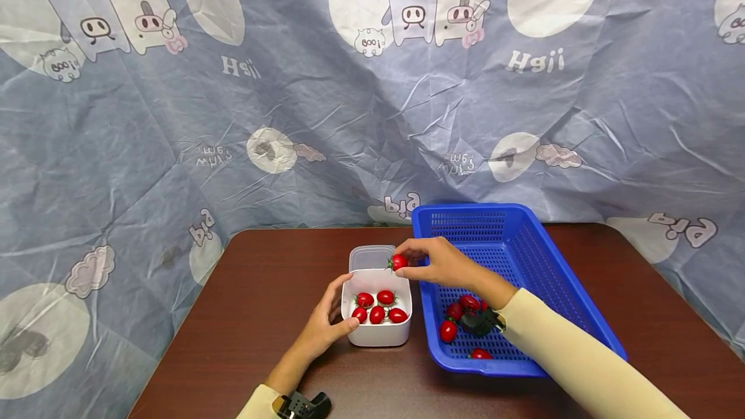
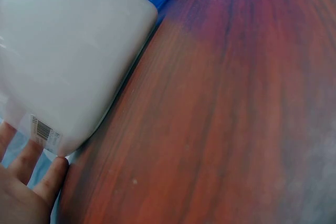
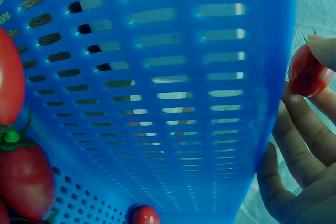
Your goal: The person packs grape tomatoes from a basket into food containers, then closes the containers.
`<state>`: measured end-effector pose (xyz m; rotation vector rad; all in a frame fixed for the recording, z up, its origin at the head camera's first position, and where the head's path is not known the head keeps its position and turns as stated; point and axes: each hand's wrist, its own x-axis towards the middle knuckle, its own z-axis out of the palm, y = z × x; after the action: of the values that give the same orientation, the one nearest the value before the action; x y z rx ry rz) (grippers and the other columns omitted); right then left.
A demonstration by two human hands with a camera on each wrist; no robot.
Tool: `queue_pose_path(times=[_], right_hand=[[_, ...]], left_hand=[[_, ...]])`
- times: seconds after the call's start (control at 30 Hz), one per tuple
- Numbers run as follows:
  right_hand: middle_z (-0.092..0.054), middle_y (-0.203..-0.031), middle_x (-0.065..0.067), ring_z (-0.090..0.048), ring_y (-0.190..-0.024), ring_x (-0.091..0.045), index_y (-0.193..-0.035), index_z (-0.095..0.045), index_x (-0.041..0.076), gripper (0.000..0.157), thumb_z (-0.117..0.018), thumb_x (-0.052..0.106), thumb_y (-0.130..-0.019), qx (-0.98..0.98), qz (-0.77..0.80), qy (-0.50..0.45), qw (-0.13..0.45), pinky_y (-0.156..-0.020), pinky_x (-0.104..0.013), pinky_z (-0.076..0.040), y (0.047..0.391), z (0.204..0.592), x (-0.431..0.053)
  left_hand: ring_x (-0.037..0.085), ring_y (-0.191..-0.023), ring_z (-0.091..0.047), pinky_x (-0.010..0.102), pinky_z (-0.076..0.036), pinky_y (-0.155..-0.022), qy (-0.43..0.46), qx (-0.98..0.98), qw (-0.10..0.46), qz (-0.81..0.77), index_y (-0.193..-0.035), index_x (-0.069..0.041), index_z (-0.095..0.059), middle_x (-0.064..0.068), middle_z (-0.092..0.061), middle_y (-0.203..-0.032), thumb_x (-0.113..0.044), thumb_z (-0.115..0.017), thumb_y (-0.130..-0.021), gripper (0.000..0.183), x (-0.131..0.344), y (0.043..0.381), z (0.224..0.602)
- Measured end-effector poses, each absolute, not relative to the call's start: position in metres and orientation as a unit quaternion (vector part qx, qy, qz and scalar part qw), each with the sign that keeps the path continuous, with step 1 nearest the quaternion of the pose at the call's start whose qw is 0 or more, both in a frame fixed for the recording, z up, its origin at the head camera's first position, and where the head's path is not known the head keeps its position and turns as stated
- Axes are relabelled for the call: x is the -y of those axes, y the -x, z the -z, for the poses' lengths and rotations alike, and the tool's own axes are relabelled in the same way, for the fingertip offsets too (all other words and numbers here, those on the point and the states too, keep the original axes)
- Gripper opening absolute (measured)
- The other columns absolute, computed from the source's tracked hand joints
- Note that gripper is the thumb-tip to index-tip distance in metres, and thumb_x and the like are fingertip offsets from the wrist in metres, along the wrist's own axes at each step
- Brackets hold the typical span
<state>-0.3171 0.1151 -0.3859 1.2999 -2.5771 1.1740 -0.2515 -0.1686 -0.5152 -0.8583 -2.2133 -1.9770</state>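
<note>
My right hand (image 1: 439, 264) pinches a red cherry tomato (image 1: 398, 262) with a green stem between thumb and fingers, above the back right of a white box (image 1: 379, 336). In the right wrist view the same tomato (image 3: 310, 72) shows beyond the basket's wall. Inside the box lie several cherry tomatoes (image 1: 377, 314). My left hand (image 1: 320, 322) rests along the box's left side, thumb at the front corner and fingers extended toward the back. In the left wrist view its fingertips (image 2: 55, 174) touch the box near a barcode label (image 2: 44, 131).
A blue perforated basket (image 1: 427, 315) stands right of the box, with more cherry tomatoes (image 1: 447, 331) near its front, partly hidden by my right wrist. A clear lid (image 1: 369, 256) shows behind the box. All stand on a brown wooden table (image 1: 256, 296), with a patterned cloth (image 1: 349, 115) hanging behind.
</note>
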Motion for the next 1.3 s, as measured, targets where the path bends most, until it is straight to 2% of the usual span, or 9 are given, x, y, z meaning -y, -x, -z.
queue_pose_path(times=[0.1, 0.3, 0.4, 0.67, 0.9, 1.1, 1.2, 1.3], right_hand=[[-0.069, -0.089, 0.009, -0.065, -0.083, -0.009, -0.106, -0.069, 0.016, 0.025, -0.075, 0.028, -0.085, 0.829, -0.369, -0.419, 0.015, -0.079, -0.041, -0.051, 0.317, 0.3893, -0.1157], [-0.069, -0.088, 0.012, -0.062, -0.079, -0.006, -0.106, -0.069, 0.019, 0.025, -0.074, 0.03, -0.085, 0.829, -0.358, -0.43, 0.012, -0.074, -0.031, -0.051, 0.3166, 0.3926, -0.1139], [-0.069, -0.089, 0.012, -0.062, -0.079, -0.005, -0.106, -0.069, 0.019, 0.025, -0.075, 0.03, -0.085, 0.828, -0.353, -0.436, 0.012, -0.074, -0.029, -0.051, 0.3156, 0.3929, -0.1137], [-0.069, -0.092, 0.012, -0.064, -0.083, -0.01, -0.106, -0.07, 0.018, 0.026, -0.074, 0.031, -0.085, 0.832, -0.338, -0.44, 0.005, -0.077, -0.04, -0.052, 0.314, 0.3925, -0.1131], [-0.068, -0.094, 0.013, -0.064, -0.086, -0.017, -0.108, -0.07, 0.018, 0.029, -0.073, 0.035, -0.086, 0.838, -0.324, -0.438, -0.004, -0.079, -0.038, -0.051, 0.3142, 0.3943, -0.1121], [-0.07, -0.096, 0.004, -0.064, -0.085, -0.016, -0.109, -0.07, 0.013, 0.03, -0.075, 0.03, -0.085, 0.837, -0.319, -0.444, -0.001, -0.077, -0.033, -0.052, 0.3137, 0.3936, -0.1119], [-0.07, -0.097, -0.003, -0.065, -0.085, -0.015, -0.11, -0.07, 0.008, 0.032, -0.075, 0.026, -0.085, 0.834, -0.32, -0.449, 0.0, -0.077, -0.035, -0.053, 0.314, 0.394, -0.1117], [-0.07, -0.098, -0.004, -0.065, -0.085, -0.015, -0.111, -0.07, 0.007, 0.032, -0.075, 0.026, -0.085, 0.835, -0.318, -0.45, 0.0, -0.077, -0.036, -0.053, 0.3138, 0.3945, -0.1114]], left_hand=[[0.04, -0.128, -0.044, 0.052, -0.039, -0.099, 0.279, 0.715, 0.026, 0.641, -0.151, -0.016, -0.026, 0.017, -0.038, -0.148, -0.02, -0.07, -0.086, 0.078, 0.1684, 0.2517, 0.5152], [0.041, -0.128, -0.043, 0.051, -0.04, -0.099, 0.279, 0.714, 0.025, 0.642, -0.151, -0.015, -0.026, 0.018, -0.037, -0.147, -0.021, -0.07, -0.086, 0.079, 0.1688, 0.2518, 0.5156], [0.04, -0.129, -0.043, 0.05, -0.04, -0.099, 0.278, 0.716, 0.025, 0.64, -0.151, -0.016, -0.026, 0.017, -0.038, -0.148, -0.021, -0.07, -0.086, 0.079, 0.1687, 0.2516, 0.516], [0.044, -0.129, -0.041, 0.055, -0.038, -0.1, 0.277, 0.715, 0.022, 0.642, -0.151, -0.019, -0.026, 0.02, -0.037, -0.148, -0.019, -0.07, -0.085, 0.079, 0.1684, 0.2503, 0.5147], [0.043, -0.132, -0.039, 0.059, -0.035, -0.101, 0.272, 0.718, 0.017, 0.641, -0.15, -0.019, -0.026, 0.02, -0.034, -0.149, -0.014, -0.069, -0.085, 0.078, 0.1689, 0.2517, 0.514], [0.041, -0.132, -0.039, 0.06, -0.034, -0.101, 0.272, 0.719, 0.021, 0.64, -0.15, -0.02, -0.027, 0.015, -0.035, -0.15, -0.017, -0.07, -0.085, 0.078, 0.1692, 0.2524, 0.5152], [0.039, -0.132, -0.041, 0.058, -0.036, -0.101, 0.269, 0.72, 0.023, 0.639, -0.15, -0.022, -0.027, 0.011, -0.037, -0.149, -0.019, -0.07, -0.085, 0.078, 0.1693, 0.2522, 0.5153], [0.038, -0.131, -0.041, 0.058, -0.036, -0.1, 0.269, 0.72, 0.023, 0.64, -0.15, -0.023, -0.027, 0.01, -0.038, -0.149, -0.019, -0.071, -0.085, 0.078, 0.1692, 0.2518, 0.5153]])
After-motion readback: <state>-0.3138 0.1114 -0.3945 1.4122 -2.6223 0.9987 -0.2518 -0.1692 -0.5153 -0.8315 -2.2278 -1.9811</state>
